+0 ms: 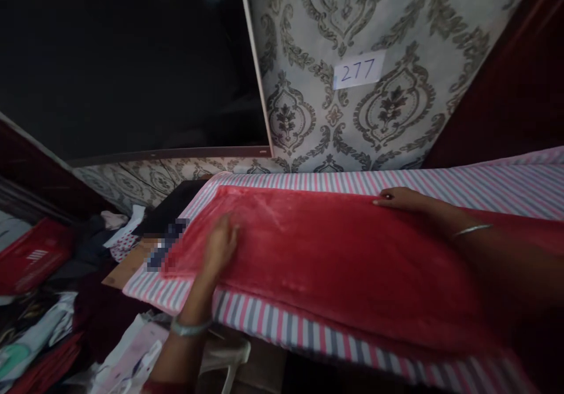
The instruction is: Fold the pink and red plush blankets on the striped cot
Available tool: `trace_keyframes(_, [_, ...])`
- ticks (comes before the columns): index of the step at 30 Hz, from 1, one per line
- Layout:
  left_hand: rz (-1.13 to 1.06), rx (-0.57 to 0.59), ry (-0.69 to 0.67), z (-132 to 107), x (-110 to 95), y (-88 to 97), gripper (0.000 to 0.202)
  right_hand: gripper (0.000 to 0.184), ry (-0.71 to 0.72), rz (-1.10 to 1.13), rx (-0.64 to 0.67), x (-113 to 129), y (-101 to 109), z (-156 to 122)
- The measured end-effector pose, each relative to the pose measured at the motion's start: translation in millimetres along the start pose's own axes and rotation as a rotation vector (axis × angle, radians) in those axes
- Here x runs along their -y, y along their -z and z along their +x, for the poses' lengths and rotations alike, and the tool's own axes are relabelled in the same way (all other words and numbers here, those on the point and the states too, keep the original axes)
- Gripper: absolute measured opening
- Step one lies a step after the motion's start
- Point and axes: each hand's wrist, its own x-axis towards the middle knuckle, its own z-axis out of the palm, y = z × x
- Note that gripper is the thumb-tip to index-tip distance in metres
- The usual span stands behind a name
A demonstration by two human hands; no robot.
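Observation:
A red plush blanket (pixel 335 253), folded into a long flat shape, lies on a pink, white and grey striped cloth (pixel 273 322). My left hand (pixel 220 244) is over the blanket's left part, its fingers partly curled and smeared by motion, so its grip is unclear. At the far edge of the blanket, my right hand (pixel 399 199) has its fingers and thumb closed on the fabric, near the middle of that edge. A bracelet circles each wrist. The blanket's right end lies partly behind my right forearm, in shadow.
A large dark television screen (pixel 145 59) stands behind, beside a patterned wall with a paper label (pixel 359 70) reading 277. Piled clothes (pixel 39 323) and a red bag (pixel 37 256) lie at left. A pale plastic chair or stool (pixel 225 356) is below the striped cloth.

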Motion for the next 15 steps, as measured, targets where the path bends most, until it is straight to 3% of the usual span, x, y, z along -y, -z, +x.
trace_keyframes(4, [0.03,0.345,-0.176,57.6,-79.5,-53.9,0.056,0.027,-0.034,-0.085,-0.105,5.1,9.7,-10.3])
trace_keyframes(7, [0.167,0.493,-0.179,66.1,-119.7,-83.2,0.064,0.026,-0.095,-0.114,-0.189,16.4,15.5,-20.1])
trace_keyframes(11, [0.317,0.511,-0.199,54.6,-131.5,-102.2,0.063,0.043,-0.101,-0.069,-0.411,21.3,32.1,-60.0])
trace_keyframes(15, [0.355,0.47,-0.219,59.0,-122.3,-109.7,0.061,0.031,0.058,0.159,-0.769,27.2,41.0,-146.4])
